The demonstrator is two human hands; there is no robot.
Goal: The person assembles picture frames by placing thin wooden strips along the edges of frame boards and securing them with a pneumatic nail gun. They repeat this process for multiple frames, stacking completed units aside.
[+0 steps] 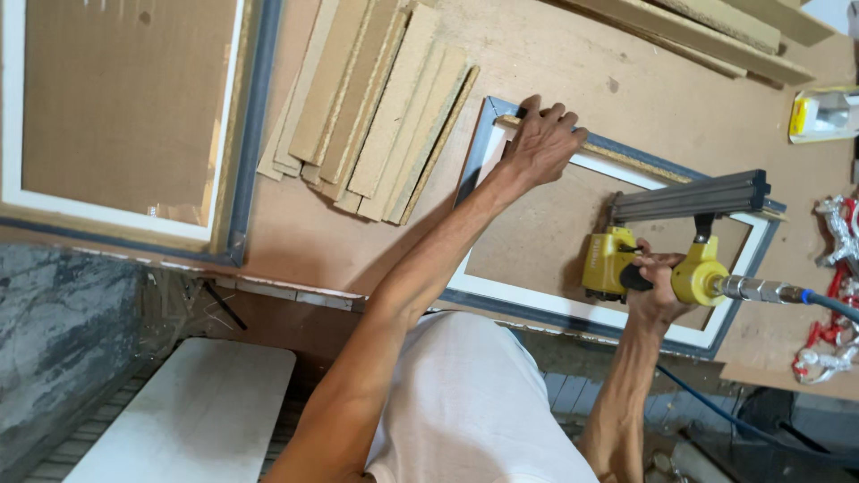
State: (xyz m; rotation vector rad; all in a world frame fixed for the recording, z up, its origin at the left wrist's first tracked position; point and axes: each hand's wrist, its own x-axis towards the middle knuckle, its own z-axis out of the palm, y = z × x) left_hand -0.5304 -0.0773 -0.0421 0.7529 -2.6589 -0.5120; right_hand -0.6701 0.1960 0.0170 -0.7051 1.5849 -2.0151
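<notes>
Nail gun (667, 246) in my right hand (658, 286), over the frame's (537, 309) near side.
My fingers wrap its grip; my left hand (540, 143) presses flat, fingers spread, on a wooden strip (626, 161) at the frame's far corner, mid-workbench (626, 80).

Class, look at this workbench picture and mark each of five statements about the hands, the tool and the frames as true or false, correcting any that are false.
1. The right hand holds a yellow nail gun. True.
2. The left hand rests flat on the stack of board strips. False: it presses on the far edge of the picture frame, beside the stack.
3. A blue air hose runs from the nail gun. True.
4. The nail gun lies on the floor. False: it is held over the frame on the workbench.
5. A second, larger frame lies to the left of the strips. True.
</notes>
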